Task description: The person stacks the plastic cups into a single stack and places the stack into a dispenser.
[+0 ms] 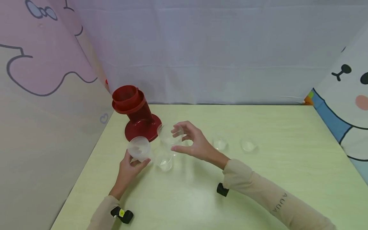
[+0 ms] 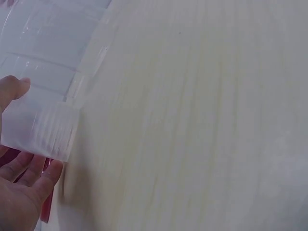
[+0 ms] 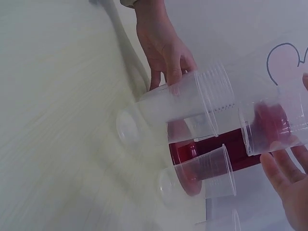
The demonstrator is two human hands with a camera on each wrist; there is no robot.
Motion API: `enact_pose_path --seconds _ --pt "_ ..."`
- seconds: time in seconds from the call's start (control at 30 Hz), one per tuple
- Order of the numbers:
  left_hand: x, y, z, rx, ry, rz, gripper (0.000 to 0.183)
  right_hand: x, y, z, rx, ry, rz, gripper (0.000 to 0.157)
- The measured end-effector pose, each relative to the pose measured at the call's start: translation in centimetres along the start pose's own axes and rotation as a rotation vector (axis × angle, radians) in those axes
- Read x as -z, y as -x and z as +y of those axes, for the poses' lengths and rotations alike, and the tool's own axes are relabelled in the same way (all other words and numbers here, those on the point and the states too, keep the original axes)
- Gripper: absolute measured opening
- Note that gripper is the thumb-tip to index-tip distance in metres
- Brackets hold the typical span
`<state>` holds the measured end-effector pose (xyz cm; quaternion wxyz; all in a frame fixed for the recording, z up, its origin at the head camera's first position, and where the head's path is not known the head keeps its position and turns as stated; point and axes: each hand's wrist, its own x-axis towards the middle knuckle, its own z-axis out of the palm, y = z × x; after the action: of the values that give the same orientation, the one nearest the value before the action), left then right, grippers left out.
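A nested stack of clear plastic cups (image 1: 139, 149) leans in my left hand (image 1: 127, 172), with thumb and fingers on opposite sides. In the right wrist view, the closely spaced rims of the stack (image 3: 216, 94) show at one end. My right hand (image 1: 198, 145) holds a single clear cup (image 1: 166, 134) above the table, thumb below and fingers on its far side. Just under it a clear cup (image 1: 164, 163) stands on the table, beside the stack. The left wrist view shows the left hand (image 2: 29, 187) and the stack (image 2: 48, 130) at its left edge.
Behind the hands stands a red plastic piece (image 1: 141, 123) with a round base and a wide-rimmed tube. Two more clear cups (image 1: 219, 144) (image 1: 248, 145) stand apart to the right on the pale wooden table (image 1: 287, 179). Fabric (image 1: 218, 54) hangs along the back.
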<state>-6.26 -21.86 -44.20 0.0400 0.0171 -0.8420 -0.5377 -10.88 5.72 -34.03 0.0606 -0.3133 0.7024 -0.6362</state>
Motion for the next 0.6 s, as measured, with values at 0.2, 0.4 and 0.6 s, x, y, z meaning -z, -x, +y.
enact_pose_path --seconds 0.2,0.4,0.6 --pt "-0.2 0.1 0.0 0.010 0.014 0.008 0.073 -0.5 -0.4 0.0 -0.006 -0.021 -0.007 0.054" --pt "-0.2 0.2 0.2 0.009 0.007 0.012 0.072 -1.0 -0.7 0.0 -0.002 -0.031 -0.013 0.055" --pt "-0.1 0.0 0.0 0.008 -0.008 0.013 0.073 -1.5 -1.4 1.4 0.022 -0.029 -0.012 0.056"
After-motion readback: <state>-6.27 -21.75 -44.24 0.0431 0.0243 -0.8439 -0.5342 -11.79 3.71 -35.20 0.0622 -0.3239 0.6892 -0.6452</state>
